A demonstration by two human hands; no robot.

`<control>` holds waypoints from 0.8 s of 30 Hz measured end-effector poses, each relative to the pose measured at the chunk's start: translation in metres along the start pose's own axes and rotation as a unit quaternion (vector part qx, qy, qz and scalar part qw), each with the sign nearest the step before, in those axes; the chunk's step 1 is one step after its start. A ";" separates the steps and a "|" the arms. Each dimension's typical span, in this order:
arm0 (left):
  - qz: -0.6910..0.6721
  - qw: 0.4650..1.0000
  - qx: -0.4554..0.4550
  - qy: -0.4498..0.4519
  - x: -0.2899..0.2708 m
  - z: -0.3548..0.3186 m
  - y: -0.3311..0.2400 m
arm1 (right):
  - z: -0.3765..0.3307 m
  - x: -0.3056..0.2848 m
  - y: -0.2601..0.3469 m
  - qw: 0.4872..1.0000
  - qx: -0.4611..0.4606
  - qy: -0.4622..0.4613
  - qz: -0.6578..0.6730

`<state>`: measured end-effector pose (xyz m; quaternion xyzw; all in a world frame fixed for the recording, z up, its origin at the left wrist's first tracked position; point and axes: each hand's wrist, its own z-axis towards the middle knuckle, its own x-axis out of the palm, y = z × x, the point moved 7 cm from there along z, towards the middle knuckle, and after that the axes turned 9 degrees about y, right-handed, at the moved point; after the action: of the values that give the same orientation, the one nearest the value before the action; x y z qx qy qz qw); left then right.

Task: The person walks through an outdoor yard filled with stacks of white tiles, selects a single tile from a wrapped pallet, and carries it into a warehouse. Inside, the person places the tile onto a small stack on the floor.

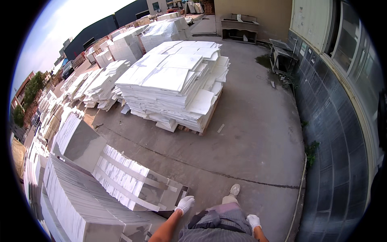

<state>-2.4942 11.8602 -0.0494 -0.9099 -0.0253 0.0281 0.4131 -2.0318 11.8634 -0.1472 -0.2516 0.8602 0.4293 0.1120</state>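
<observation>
White gloves cover both of my hands. My left hand [185, 204] is beside the near end of a row of upright white stone slabs [121, 173], close to the dark corner at that end. Its fingers are curled, with nothing visible in them; whether it touches the corner is unclear. My right hand [254, 221] hangs by my hip, loosely closed, with no object showing in it. Grey straps or strips [129, 173] run across the slab row. One of my shoes [235, 188] is ahead on the concrete.
A tall pile of flat white stone pieces [165, 72] stands ahead on a wooden pallet [211, 117]. Stacked slabs [68, 193] line the near left. A dark tiled wall [330, 149] runs along the right. Farther off are a worn table [282, 56] and a stone basin unit [240, 28].
</observation>
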 end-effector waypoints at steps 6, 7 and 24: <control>0.074 0.997 0.013 -0.032 0.029 0.107 0.012 | 0.135 -0.047 0.041 0.945 -0.122 0.057 -0.299; 0.143 0.989 0.032 -0.036 0.020 0.138 0.033 | 0.168 -0.057 0.038 0.937 -0.205 0.028 -0.280; 0.290 0.954 -0.072 0.016 0.092 0.347 -0.277 | 0.452 -0.221 0.365 0.972 -0.010 0.068 0.226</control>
<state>-2.4334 12.3089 -0.0718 -0.9057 0.2446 0.1300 0.3208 -2.0479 12.4810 -0.0819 -0.0802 0.8961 0.4338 -0.0491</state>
